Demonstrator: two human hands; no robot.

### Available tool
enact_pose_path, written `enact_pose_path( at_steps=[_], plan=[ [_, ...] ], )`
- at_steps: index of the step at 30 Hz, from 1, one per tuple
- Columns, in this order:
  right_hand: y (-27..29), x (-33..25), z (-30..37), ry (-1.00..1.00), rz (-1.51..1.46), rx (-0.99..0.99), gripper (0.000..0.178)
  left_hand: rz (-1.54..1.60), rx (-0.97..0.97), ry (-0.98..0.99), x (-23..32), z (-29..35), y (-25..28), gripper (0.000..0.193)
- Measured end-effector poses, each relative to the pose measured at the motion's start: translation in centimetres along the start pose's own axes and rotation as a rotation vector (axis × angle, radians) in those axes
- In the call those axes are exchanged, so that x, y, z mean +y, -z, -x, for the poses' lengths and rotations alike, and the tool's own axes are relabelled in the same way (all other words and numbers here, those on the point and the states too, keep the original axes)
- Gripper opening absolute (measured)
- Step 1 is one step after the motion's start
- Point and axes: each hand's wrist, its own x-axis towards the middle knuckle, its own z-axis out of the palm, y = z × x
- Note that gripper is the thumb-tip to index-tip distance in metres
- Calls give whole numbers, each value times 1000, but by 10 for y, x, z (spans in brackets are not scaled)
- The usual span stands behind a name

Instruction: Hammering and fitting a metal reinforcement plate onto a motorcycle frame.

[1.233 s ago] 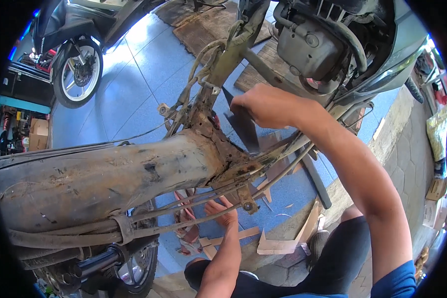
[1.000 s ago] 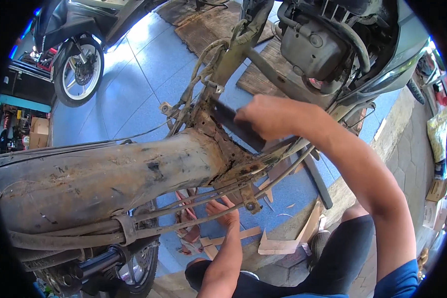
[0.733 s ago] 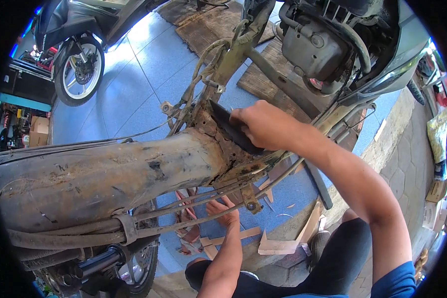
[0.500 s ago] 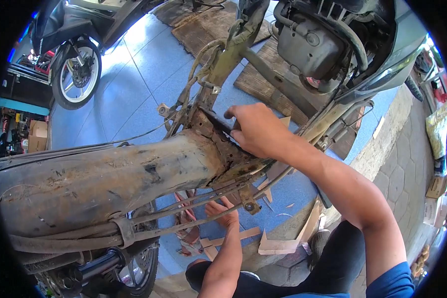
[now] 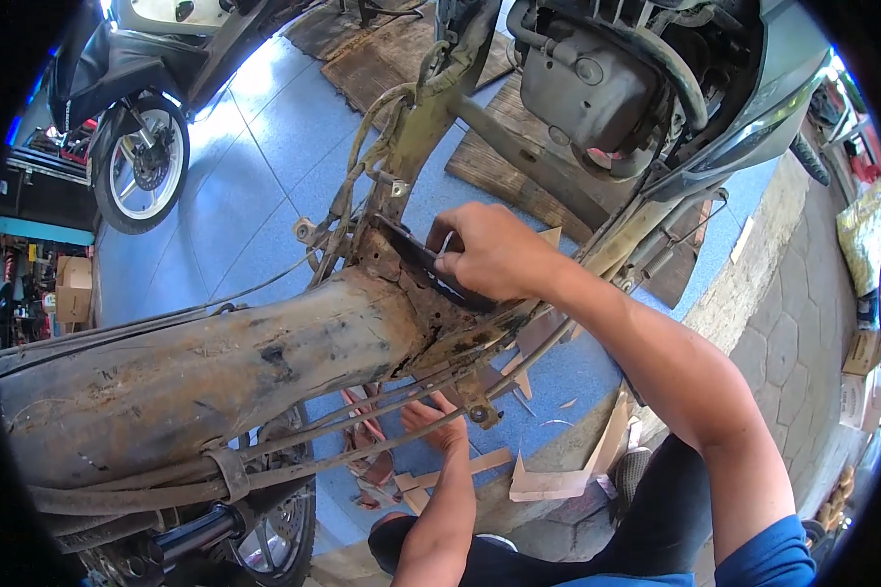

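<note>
A rusty motorcycle frame with a thick tube crosses from the left to a corroded joint. At that joint my right hand is closed, thumb and fingers pinching the upper edge of a thin black plate. The plate leans against the rusty metal, and its far end lies partly behind my hand. Lower down, my left hand is beneath the frame's cables, which cover part of it. Its fingers look extended and apart, with no held thing visible, close to a crumpled reddish wrapper.
An engine hangs in the frame above wooden boards. Cut cardboard strips lie on the blue tiles near my legs. A bracket juts from the frame beside my left arm. Another motorcycle's front wheel stands far left.
The black plate has tilted so more of its dark face shows, with my right hand still on its edge. The view has shifted slightly; my left hand stays nearly in place.
</note>
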Motion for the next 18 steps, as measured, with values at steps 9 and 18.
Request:
enact_pose_path(
  at_steps=[9, 18],
  plan=[
    [-1, 0, -7, 37, -61, -58, 30, -82, -29, -29, 1, 0, 3, 42],
    [7, 2, -13, -97, -160, -240, 39, -108, -56, -14, -6, 4, -6, 44]
  ],
)
